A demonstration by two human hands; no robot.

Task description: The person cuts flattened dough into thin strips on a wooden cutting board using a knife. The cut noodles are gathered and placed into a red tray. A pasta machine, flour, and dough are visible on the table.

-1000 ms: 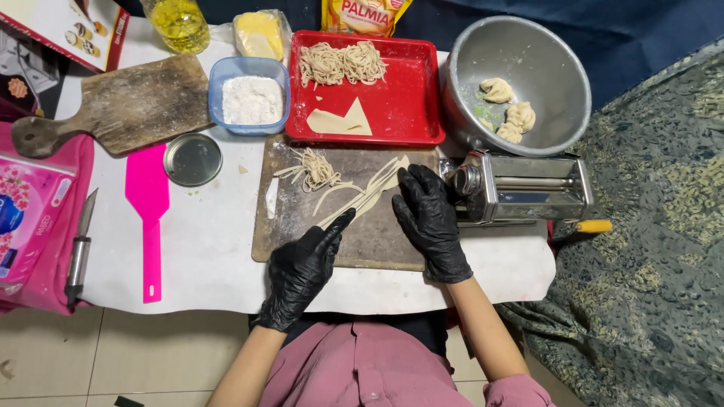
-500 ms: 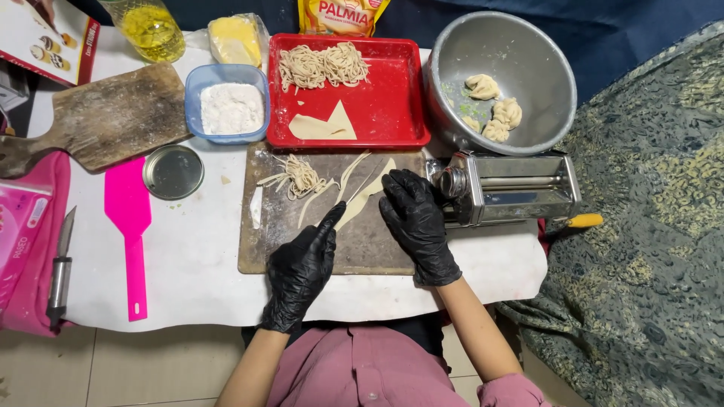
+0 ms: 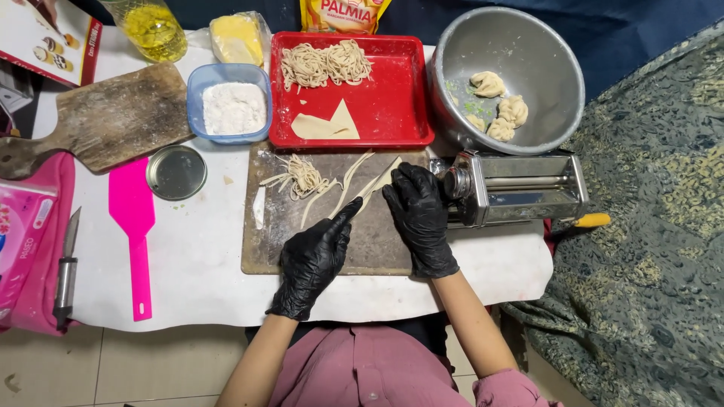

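Left hand (image 3: 313, 256) pinched noodle strips (image 3: 354, 188) on the board (image 3: 377, 241), right hand (image 3: 418, 211) lay open-fingered beside them.

A yellow bag (image 3: 345, 13) with a red patch stands at the top edge, just behind the red tray (image 3: 392, 90). At the top left corner lies a flat white box (image 3: 45, 34) with a red side and small pictures of cakes on it. On the far left sits a soft pink pack (image 3: 23, 234) — it has white parts and a flower picture — next to a knife (image 3: 66, 264).
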